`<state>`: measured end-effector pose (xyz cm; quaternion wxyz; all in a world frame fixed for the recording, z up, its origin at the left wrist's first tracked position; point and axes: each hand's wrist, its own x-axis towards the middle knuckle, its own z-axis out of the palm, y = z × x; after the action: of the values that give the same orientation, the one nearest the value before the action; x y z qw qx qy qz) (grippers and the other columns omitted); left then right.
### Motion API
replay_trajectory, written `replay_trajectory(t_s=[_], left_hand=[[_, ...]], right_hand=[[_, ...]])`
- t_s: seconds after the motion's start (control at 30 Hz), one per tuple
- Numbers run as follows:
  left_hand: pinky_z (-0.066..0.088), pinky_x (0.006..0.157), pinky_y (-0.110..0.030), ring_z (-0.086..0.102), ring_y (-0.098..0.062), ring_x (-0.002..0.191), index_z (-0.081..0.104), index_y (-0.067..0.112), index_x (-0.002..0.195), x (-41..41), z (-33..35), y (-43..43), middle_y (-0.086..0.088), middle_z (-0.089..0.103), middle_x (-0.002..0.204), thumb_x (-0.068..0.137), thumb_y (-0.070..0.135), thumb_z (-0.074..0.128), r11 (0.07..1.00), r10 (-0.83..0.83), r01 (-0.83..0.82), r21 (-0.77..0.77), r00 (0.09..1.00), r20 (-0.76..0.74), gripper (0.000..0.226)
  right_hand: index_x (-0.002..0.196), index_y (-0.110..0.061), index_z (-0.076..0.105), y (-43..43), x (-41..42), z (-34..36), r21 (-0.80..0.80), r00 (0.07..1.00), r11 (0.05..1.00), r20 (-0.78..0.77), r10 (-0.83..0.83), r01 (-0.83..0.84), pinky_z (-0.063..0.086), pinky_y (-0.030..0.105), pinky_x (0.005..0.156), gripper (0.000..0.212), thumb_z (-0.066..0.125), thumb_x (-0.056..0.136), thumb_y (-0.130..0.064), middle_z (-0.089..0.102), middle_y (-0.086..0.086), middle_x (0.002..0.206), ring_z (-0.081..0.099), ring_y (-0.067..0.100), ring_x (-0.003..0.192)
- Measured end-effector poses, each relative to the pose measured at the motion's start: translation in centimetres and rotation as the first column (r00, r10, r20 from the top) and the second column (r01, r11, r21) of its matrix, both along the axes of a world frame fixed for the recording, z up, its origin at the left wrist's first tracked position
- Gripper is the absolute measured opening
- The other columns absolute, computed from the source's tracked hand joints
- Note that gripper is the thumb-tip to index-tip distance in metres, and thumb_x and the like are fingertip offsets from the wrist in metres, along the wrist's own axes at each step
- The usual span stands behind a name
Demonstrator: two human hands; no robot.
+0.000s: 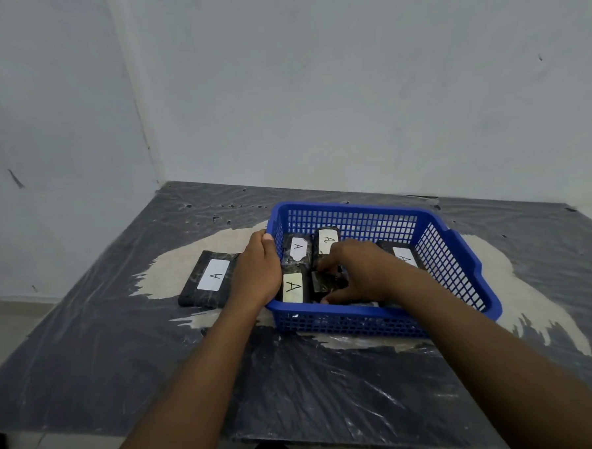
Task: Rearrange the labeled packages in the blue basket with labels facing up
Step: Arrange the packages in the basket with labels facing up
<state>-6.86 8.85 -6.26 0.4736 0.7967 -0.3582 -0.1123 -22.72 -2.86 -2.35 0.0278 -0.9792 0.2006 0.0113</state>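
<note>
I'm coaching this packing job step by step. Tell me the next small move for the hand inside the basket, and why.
Probably settle the dark package under the right hand flat in the blue basket, label up. No label shows on it, while its neighbours show an A. The left hand grips the rim, and one labelled package lies outside.

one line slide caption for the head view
Left hand steadies blue basket; right hand adjusts a package inside.

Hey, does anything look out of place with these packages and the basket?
Yes. One labeled package lies on the table, left of the blue basket, not inside. The package under the right hand shows no label. The table covering is worn and torn.
</note>
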Motion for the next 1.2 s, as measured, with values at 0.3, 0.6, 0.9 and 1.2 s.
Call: replay_trajectory(t_s=[0.3,0.6,0.9,1.2], left_hand=[[0.043,0.082,-0.035,0.054,-0.017,0.101,0.042,0.020,0.140,-0.5,0.7,0.6,-0.001,0.058,0.126,0.106,0.032,0.028,0.999,0.052,-0.053,0.006,0.993,0.106,0.039],[0.018,0.118,-0.052,0.048,-0.011,0.120,0.053,0.030,0.138,-2.1,3.5,1.7,0.012,0.062,0.122,0.083,0.056,0.056,0.910,-0.390,0.403,0.102,0.743,0.544,0.061],[0.022,0.093,-0.031,0.056,-0.008,0.098,0.064,0.035,0.116,-1.7,3.9,1.4,0.019,0.067,0.105,0.067,0.069,0.062,0.912,-0.355,0.392,0.120,0.607,0.711,0.059],[0.028,0.114,-0.048,0.036,-0.016,0.138,0.035,0.033,0.147,-1.3,2.9,1.7,0.008,0.043,0.150,0.078,0.070,0.058,0.930,-0.365,0.328,0.166,0.766,0.530,0.082]], right_hand=[[0.101,-0.031,0.065,-1.4,-2.1,1.5,0.305,0.942,0.952,0.322,-0.094,-0.009,0.053,0.024,0.065,0.041,0.079,0.073,-0.057,0.065,-0.010,0.087,0.061,0.005,0.072],[0.114,-0.006,0.060,-2.7,-6.0,1.1,0.752,0.872,0.620,0.438,-0.217,-0.224,0.057,0.035,0.086,0.037,0.070,0.082,0.010,0.073,0.019,0.099,0.067,0.026,0.086],[0.130,-0.036,0.057,-1.6,-6.7,0.9,0.646,0.869,0.743,0.455,-0.192,-0.174,0.061,0.033,0.086,0.062,0.086,0.077,-0.021,0.066,-0.010,0.125,0.066,0.012,0.111],[0.115,-0.026,0.067,-0.6,-5.5,1.5,0.337,0.896,0.941,0.414,-0.159,0.011,0.057,0.020,0.079,0.051,0.088,0.069,-0.022,0.071,-0.012,0.103,0.067,0.001,0.089]])
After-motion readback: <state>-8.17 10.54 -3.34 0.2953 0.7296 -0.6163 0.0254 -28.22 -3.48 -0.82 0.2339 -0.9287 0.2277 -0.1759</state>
